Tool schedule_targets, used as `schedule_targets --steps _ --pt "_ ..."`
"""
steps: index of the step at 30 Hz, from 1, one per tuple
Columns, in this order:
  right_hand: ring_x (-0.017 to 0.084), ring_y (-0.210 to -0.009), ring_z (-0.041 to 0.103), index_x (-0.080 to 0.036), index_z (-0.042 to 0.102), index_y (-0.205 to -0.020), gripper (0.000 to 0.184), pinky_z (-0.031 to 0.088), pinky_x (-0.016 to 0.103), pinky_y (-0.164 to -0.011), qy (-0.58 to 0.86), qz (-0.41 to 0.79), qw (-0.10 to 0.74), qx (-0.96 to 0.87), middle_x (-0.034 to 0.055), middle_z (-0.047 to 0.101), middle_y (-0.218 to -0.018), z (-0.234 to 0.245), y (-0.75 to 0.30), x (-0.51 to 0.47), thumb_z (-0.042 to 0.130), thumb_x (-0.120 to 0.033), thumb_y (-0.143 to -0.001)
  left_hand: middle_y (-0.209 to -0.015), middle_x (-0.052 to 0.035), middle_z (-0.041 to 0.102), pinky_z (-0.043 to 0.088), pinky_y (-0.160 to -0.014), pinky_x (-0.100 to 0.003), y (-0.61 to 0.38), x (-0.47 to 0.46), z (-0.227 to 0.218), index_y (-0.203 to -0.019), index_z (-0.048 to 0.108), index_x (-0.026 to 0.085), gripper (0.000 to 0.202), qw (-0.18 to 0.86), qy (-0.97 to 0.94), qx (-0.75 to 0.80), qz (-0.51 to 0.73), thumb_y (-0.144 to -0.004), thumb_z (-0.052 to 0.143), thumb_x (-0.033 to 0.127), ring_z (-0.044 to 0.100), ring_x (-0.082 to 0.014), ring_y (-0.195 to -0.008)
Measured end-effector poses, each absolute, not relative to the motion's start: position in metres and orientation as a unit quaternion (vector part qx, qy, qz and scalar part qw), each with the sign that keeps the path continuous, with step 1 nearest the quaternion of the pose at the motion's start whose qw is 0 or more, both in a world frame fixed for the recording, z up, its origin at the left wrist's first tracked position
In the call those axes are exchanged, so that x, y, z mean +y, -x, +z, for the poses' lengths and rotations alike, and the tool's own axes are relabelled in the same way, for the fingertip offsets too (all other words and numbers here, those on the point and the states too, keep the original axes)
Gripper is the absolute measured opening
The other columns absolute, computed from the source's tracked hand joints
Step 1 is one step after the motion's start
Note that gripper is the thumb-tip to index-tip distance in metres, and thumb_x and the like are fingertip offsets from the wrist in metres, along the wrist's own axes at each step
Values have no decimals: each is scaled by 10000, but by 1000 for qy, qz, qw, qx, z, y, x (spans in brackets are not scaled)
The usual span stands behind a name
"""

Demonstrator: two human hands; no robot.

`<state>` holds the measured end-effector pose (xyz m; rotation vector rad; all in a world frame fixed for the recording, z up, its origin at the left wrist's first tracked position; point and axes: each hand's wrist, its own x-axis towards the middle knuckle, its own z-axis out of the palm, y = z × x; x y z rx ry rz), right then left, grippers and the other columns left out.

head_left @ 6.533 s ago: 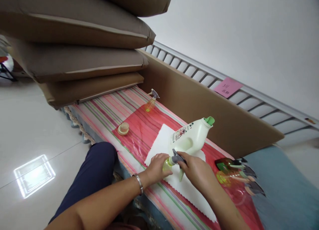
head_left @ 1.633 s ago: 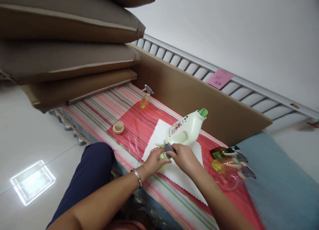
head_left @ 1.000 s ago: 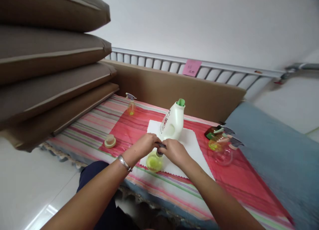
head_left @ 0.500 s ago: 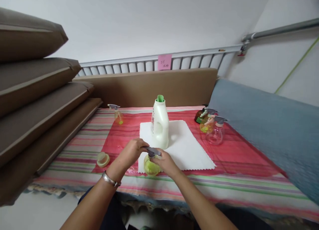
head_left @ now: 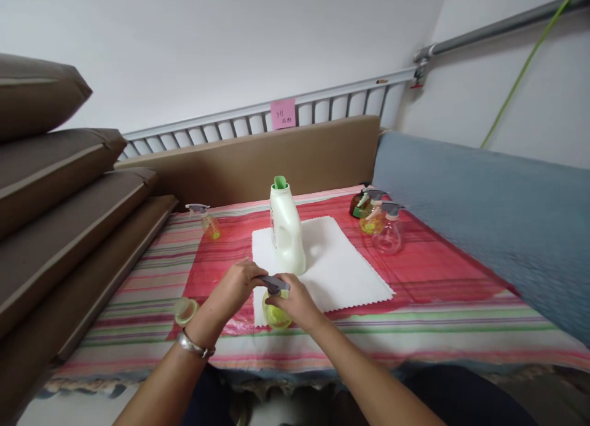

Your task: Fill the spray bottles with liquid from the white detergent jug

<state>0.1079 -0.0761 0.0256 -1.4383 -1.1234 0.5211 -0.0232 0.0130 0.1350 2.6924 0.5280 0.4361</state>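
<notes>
A round spray bottle [head_left: 277, 316] with yellow-green liquid stands at the near left edge of the white cloth [head_left: 343, 278]. My left hand [head_left: 242, 283] pinches one end of its grey trigger head. My right hand [head_left: 297, 301] is wrapped around the neck and the other side of the head, partly hiding both. Just behind the bottle is a pale green detergent jug [head_left: 286, 232] with a handle, its mouth uncapped and a green spout showing. To the left of my left hand sits a pale greenish cap [head_left: 185, 311].
A small spray bottle [head_left: 210, 224] stands at the back left. Clear pink [head_left: 388, 235], yellow [head_left: 370, 220] and brown [head_left: 356, 205] bottles cluster at the back right. Brown cushions [head_left: 59, 229] are stacked along the left; blue padding [head_left: 479, 198] borders the right.
The camera view has tilted and shifted slightly, so the scene sits further left. Both hands keep their hold on the spray bottle's head; little else differs.
</notes>
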Motion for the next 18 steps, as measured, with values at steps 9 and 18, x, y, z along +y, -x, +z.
schedule_targets --steps 9,18 --pt "223 -944 579 -208 601 -979 417 433 373 -861 634 208 577 -470 34 637 -967 26 -103 -78 746 -180 -589 -743 -31 678 443 -694 -249 23 12 135 -834 711 198 150 182 -953 191 148 -819 566 165 600 -161 -720" --pt "224 -960 580 -199 594 -978 410 432 364 -873 645 195 568 -472 49 643 -989 27 -100 -80 747 -154 -600 -734 -34 671 438 -687 -245 24 11 134 -820 711 187 143 184 -952 186 156 -823 569 171 598 -161 -717"
